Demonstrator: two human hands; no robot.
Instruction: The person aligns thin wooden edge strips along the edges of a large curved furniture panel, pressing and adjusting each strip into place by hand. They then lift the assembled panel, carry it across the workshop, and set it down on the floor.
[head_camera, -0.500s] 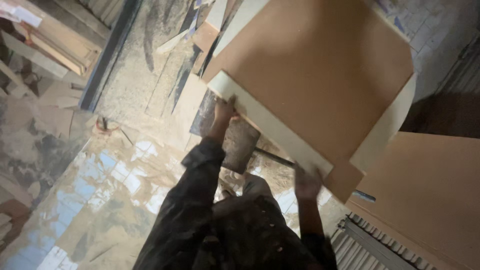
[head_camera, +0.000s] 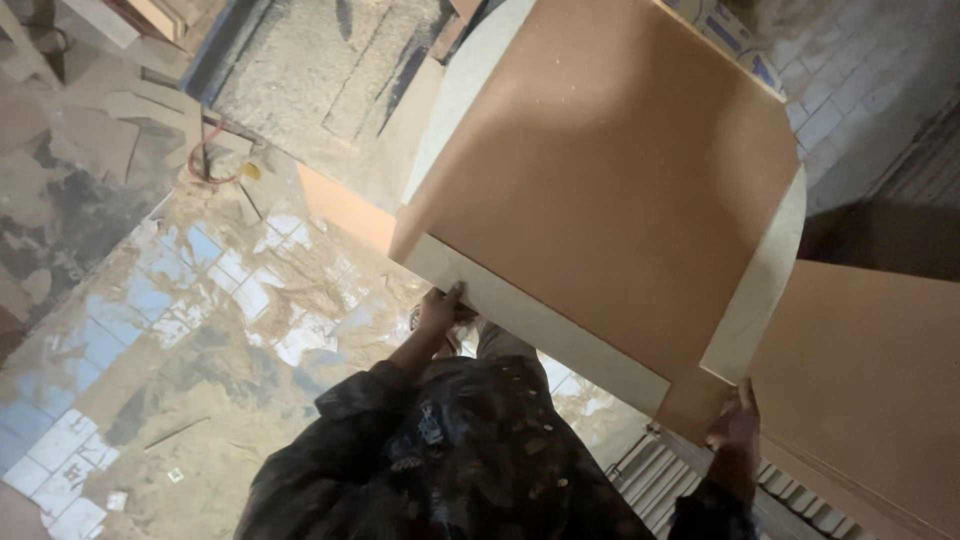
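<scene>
Head view showed both hands clamped on a big brown board (head_camera: 610, 190), held up over the dusty floor (head_camera: 200, 330). Left hand (head_camera: 438, 310) gripped its near edge, right hand (head_camera: 735, 425) its corner. It looked stiff, wide and probably heavy.

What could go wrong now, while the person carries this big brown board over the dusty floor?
1. The brown board is held only at its lower edge by the left hand and at a corner by the right hand; it may tip or slip.
2. The board hides the way ahead, so the red cable and scrap pieces on the dusty floor could trip the person.
</scene>
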